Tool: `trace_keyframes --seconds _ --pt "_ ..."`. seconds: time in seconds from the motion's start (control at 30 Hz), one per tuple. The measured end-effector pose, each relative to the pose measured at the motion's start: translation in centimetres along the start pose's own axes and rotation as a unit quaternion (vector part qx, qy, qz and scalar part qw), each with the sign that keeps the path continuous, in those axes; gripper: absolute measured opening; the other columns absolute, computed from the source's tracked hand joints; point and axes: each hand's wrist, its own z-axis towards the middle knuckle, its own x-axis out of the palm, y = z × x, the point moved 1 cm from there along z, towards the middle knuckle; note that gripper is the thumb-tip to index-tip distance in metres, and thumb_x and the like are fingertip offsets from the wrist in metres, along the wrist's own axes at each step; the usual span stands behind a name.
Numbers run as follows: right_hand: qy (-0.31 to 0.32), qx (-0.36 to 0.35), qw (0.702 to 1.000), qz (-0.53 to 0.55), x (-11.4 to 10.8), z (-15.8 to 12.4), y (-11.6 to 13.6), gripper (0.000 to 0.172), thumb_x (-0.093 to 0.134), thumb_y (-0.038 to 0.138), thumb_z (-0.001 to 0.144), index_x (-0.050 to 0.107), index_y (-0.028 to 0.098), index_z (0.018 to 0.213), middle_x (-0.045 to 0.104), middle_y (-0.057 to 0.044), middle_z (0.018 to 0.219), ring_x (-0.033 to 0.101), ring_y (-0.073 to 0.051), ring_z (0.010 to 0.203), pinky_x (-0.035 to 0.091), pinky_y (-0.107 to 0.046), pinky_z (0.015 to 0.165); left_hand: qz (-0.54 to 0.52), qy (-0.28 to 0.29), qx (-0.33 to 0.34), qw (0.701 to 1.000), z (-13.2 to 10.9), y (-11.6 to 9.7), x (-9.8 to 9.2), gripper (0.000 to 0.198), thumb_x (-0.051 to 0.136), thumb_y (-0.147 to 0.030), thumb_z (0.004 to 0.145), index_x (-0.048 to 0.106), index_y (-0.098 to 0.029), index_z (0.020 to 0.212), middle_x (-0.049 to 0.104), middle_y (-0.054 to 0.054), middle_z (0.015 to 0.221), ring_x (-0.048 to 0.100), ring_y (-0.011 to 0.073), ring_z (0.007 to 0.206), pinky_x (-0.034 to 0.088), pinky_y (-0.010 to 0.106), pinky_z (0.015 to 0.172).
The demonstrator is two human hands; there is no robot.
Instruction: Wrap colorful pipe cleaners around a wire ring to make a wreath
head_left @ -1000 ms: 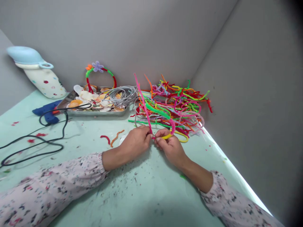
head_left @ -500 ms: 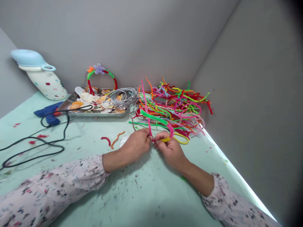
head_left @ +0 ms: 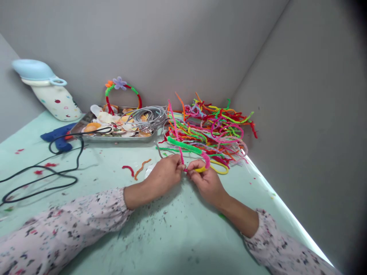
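Observation:
My left hand is closed in a pinch on a bright pink pipe cleaner, whose long free end sticks up and away from me. Close beside it, my right hand pinches the yellow end of a curved band wrapped in pipe cleaners, which runs from yellow through pink to green. A short stretch of pink lies between the two sets of fingertips, at the band's end. The exact hold under the fingers is hidden. A thin grey wire end shows just beyond my left hand.
A heap of coloured pipe cleaners lies behind my hands. Left of it, a metal tray holds discs, coiled grey wire and a flowered headband. Farther left are a blue glue gun, its black cord and a bottle.
The pink pipe cleaner's upright end and the band's green end have shifted slightly left. Both hands stay nearly in place, still pinching.

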Motion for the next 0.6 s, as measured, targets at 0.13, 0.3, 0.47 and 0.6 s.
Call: trace_keyframes --seconds 0.13,0.3,0.47,0.6 --pt "0.002 -0.008 1.0 -0.006 -0.04 -0.06 -0.07 0.011 0.049 0.016 0.084 0.058 0.02 0.088 0.054 0.002 0.074 0.049 -0.013 0.065 0.04 -0.026 0.062 0.015 -0.008 0.0 1.0 -0.17 -0.14 -0.02 0.01 0.045 -0.017 0.084 0.048 -0.019 0.074 0.056 0.001 0.072 0.049 0.0154 0.066 0.031 0.027 0.061" --pt "0.0 -0.017 1.0 -0.011 -0.12 -0.02 -0.12 0.012 0.049 0.014 0.083 0.058 0.02 0.087 0.055 0.002 0.075 0.051 -0.014 0.068 0.041 -0.027 0.065 0.019 -0.018 0.004 1.0 -0.26 -0.33 0.0 0.01 0.045 -0.016 0.084 0.047 -0.02 0.074 0.056 0.001 0.073 0.05 0.0158 0.068 0.033 0.027 0.061" --pt "-0.001 0.009 1.0 0.015 -0.08 0.01 -0.06 0.011 0.049 0.016 0.082 0.058 0.021 0.087 0.054 0.003 0.071 0.048 -0.013 0.063 0.039 -0.026 0.06 0.024 -0.032 0.016 0.999 -0.19 -0.29 0.13 0.011 0.045 -0.017 0.085 0.048 -0.019 0.075 0.058 0.001 0.074 0.052 0.0158 0.068 0.035 0.027 0.061" --pt "-0.01 0.082 0.991 0.109 0.17 0.24 -0.1 0.008 0.049 0.023 0.084 0.055 0.021 0.089 0.052 0.004 0.065 0.046 -0.012 0.055 0.036 -0.024 0.052 0.032 -0.055 0.04 0.997 -0.38 -0.1 0.25 0.008 0.045 -0.021 0.088 0.05 -0.019 0.082 0.062 0.003 0.08 0.058 0.0169 0.073 0.039 0.027 0.063"
